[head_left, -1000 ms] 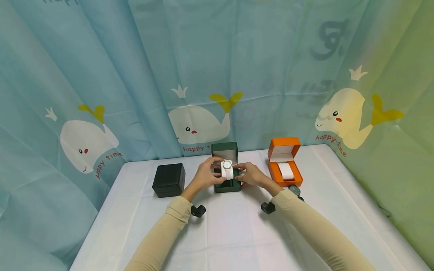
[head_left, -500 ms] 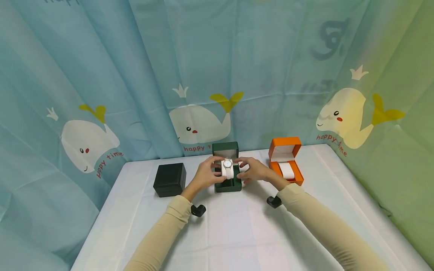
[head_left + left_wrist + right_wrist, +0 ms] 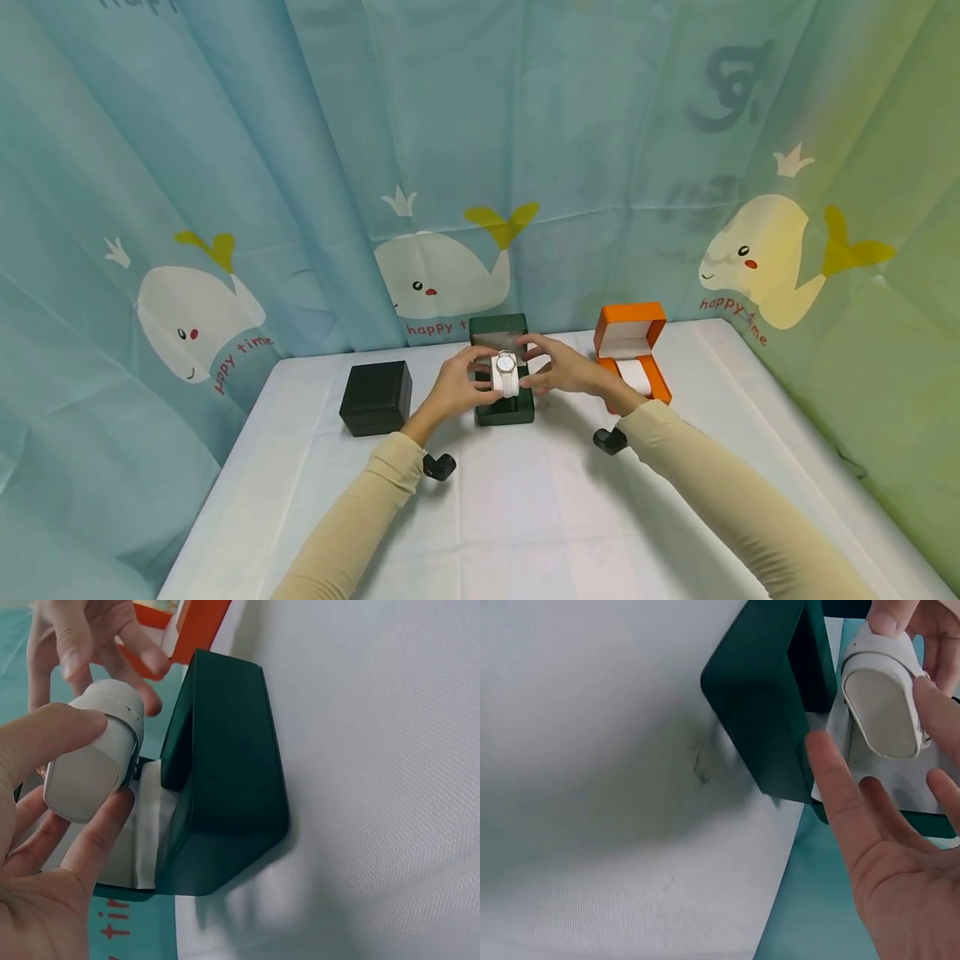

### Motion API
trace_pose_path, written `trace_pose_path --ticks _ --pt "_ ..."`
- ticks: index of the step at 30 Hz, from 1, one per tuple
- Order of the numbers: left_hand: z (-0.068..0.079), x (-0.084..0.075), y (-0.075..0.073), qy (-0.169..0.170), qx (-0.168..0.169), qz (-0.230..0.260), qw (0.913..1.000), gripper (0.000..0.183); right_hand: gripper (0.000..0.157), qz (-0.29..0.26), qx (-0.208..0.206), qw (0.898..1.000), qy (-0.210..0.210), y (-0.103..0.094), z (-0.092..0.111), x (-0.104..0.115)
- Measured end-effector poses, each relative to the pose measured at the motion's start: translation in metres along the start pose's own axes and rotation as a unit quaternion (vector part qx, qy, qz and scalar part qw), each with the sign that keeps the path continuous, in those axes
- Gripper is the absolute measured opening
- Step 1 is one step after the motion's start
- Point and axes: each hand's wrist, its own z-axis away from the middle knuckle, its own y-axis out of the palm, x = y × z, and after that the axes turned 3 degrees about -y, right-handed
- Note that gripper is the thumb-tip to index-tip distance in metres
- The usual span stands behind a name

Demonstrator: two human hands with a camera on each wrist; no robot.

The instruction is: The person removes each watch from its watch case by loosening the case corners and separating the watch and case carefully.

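My left hand (image 3: pixel 452 385) holds a white watch cushion (image 3: pixel 81 778) by its two ends, thumb on one side and fingers on the other. Round the cushion runs a white-strapped wristwatch (image 3: pixel 506 363), its round pale dial facing up toward the head view. Both are over the open green watch box (image 3: pixel 504 418), whose lid stands up at the back. At the cushion's right side is my right hand (image 3: pixel 567 369), fingers spread; in the right wrist view one fingertip overlaps the strap's edge.
An open orange watch box (image 3: pixel 632 314) with a white cushion (image 3: pixel 634 377) stands to the right, partly behind the right forearm. On the left sits a closed black box (image 3: pixel 375 396). A curtain with whale prints (image 3: pixel 442 275) hangs behind the white table (image 3: pixel 517 517).
My right hand has drawn back from the watch and spread its fingers, its forearm shifting right. The cushion has moved slightly right in the left hand. The arm now hides a dark watch by the orange box.
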Motion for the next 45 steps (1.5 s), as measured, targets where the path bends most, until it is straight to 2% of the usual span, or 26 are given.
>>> trace_pose_path --ticks 6,16,27,36,45 --pt "0.0 0.0 0.002 0.011 -0.004 -0.004 0.9999 0.063 0.062 -0.028 -0.009 0.999 -0.018 0.004 -0.001 0.001" --pt "-0.001 0.0 0.004 0.027 -0.008 -0.003 0.9996 0.064 0.058 -0.092 -0.038 0.995 -0.021 0.012 -0.004 -0.005" --pt "0.001 0.0 0.005 0.019 -0.017 0.009 0.9996 0.064 0.045 -0.143 -0.077 0.986 -0.023 0.027 -0.005 -0.01" --pt "0.0 -0.003 0.005 0.013 -0.021 0.024 0.9994 0.065 0.043 -0.187 -0.089 0.978 -0.035 0.034 -0.008 -0.016" --pt "0.0 -0.001 0.005 0.011 -0.021 0.033 0.9992 0.066 0.042 -0.192 -0.106 0.975 -0.019 0.039 -0.008 -0.016"
